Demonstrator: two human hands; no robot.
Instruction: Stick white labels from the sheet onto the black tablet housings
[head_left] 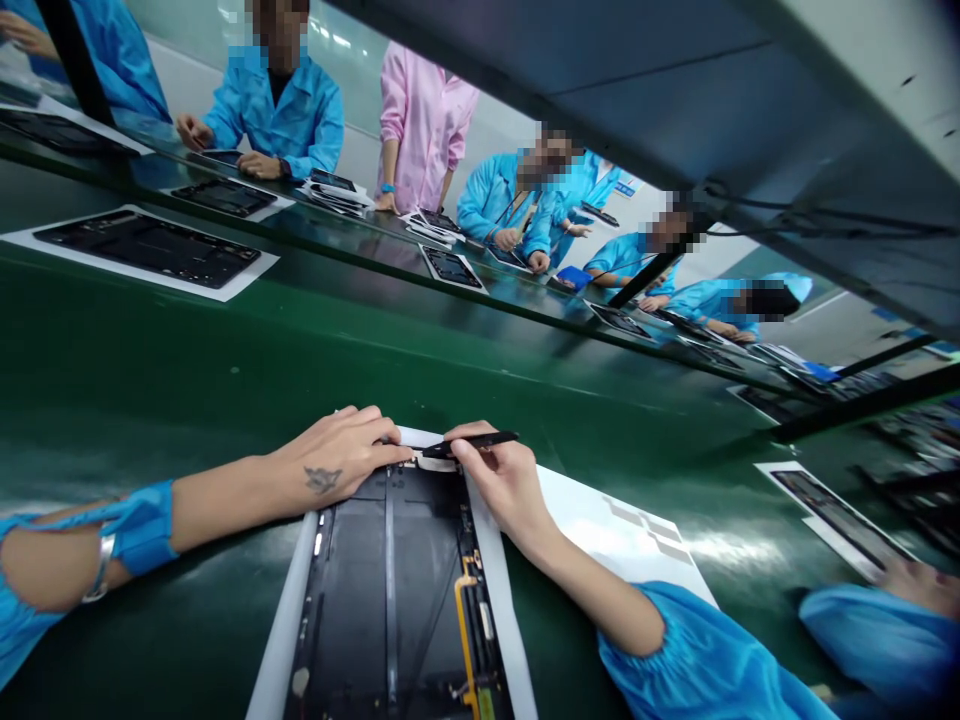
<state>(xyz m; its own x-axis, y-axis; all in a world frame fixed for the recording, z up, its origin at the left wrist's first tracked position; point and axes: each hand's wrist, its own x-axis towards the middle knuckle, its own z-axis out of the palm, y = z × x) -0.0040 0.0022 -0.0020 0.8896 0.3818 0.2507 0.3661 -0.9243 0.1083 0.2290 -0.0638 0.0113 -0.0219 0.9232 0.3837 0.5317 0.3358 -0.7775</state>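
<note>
Now, right hand (pixel 499 485) gripping a black pen-like tool (pixel 472 445); left hand (pixel 337 455) open on tablet housing (pixel 352 600).

A factory line: blue-smocked workers (pixel 274 120) and tablet frames (pixel 394 600) along a green conveyor (pixel 150 380).

Bright, even overhead light, image sharp, no motion blur. Glare on the white paper sheet (pixel 622 540), long sheen along the green conveyor belt (pixel 225 350), shadows soft and faint. Strong wide-angle distortion: belt edge and overhead shelf (pixel 600 100) bow and tilt hard toward the frame edges.
</note>
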